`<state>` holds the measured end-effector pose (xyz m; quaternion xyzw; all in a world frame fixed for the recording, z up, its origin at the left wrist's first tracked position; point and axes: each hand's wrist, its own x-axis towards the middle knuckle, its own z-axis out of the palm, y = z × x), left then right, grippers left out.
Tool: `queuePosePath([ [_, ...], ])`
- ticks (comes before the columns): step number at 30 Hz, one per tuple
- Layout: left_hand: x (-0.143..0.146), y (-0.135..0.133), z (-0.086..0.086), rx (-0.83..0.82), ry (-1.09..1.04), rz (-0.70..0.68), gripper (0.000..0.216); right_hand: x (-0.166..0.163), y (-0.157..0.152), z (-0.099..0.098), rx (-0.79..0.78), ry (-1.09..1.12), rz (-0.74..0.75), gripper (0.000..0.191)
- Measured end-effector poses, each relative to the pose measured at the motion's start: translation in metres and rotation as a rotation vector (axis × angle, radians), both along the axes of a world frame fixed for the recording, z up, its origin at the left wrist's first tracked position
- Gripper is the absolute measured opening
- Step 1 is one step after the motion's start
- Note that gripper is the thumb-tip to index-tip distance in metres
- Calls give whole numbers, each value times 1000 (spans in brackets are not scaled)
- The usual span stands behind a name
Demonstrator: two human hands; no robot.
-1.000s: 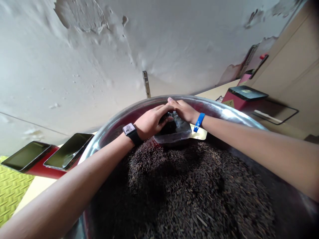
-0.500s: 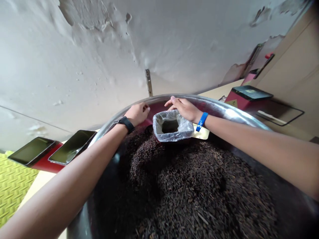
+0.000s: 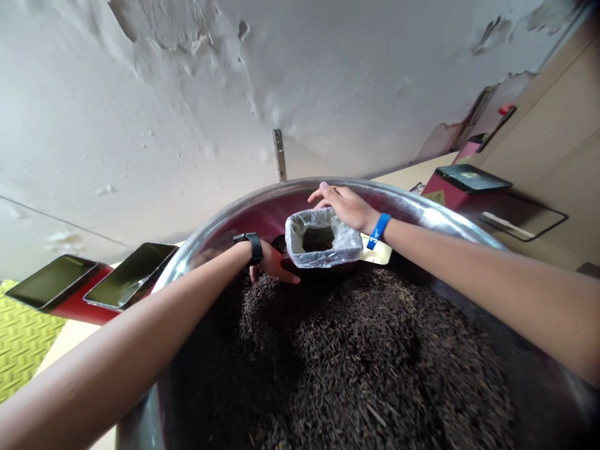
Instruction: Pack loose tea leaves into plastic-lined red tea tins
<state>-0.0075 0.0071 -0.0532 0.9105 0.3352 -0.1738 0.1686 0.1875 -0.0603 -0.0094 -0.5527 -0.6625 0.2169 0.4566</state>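
Observation:
A large steel bowl (image 3: 435,215) in front of me is heaped with dark loose tea leaves (image 3: 365,350). At its far side a container lined with a clear plastic bag (image 3: 323,240) stands sunk in the leaves, mouth open, with dark leaves inside. My left hand (image 3: 274,264), with a black watch on its wrist, lies palm down in the leaves just left of the bag; its fingers are stretched out and partly buried. My right hand (image 3: 345,205), with a blue wristband, rests on the bag's far rim and holds it.
Two dark tablets on red boxes (image 3: 94,287) lie at the left beside a green mat (image 3: 23,350). Another red box with a dark lid (image 3: 462,184) stands at the right by a beige cabinet. A peeling white wall rises behind the bowl.
My left hand left the bag's mouth, went out to the bowl's far-left rim, then came down into the leaves beside the bag. My right hand stayed on the bag's rim.

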Motion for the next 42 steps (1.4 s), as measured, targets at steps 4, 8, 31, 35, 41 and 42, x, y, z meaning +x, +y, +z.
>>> queuePosePath([
  [4, 8, -7, 0, -307, 338, 44, 75, 0, 0, 0, 0, -7, -4, 59],
  [8, 13, -8, 2, -280, 361, 72, 67, -1, -1, 1, -13, 7, -4, 59],
  [31, 13, -31, 82, 659, -667, 4, 37, 2, 5, -2, 54, -7, 28, 55],
  [35, 26, -51, 72, 536, -720, -244, 39, 2, 4, -1, 58, 10, 64, 54],
  [41, 32, -48, 54, 406, -713, -368, 29, -1, 0, 1, 13, 6, 33, 54],
  [42, 32, -47, 54, 398, -710, -364, 30, -1, 0, 1, 5, 2, 29, 55],
])
